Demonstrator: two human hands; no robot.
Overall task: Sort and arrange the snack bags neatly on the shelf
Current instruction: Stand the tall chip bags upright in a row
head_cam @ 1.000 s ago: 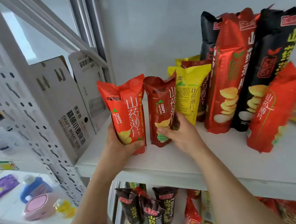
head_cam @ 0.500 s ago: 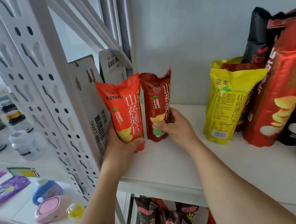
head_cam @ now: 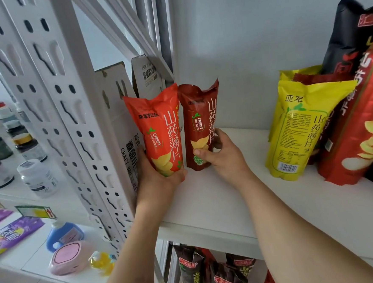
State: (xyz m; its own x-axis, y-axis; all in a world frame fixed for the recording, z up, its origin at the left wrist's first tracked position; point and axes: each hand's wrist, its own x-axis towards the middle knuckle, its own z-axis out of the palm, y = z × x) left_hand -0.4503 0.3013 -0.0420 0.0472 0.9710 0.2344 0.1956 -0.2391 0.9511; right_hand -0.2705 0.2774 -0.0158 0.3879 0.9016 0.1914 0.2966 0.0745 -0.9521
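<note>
Two snack bags held upright at the shelf's left end

Left hand grips the orange bag; right hand grips the dark red bag beside it.

Readable print on the snack bags and carton

The orange-red bag and dark red bag both read "CRISPY YAM SLICES" and "山药薄片"; the yellow bag reads "亚军" and "山药薄片"; the cardboard carton reads "CRAFT".

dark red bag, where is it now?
Head view, left end of the shelf: the dark red bag stands upright in the right hand, right beside the orange bag held by the left hand.
</note>
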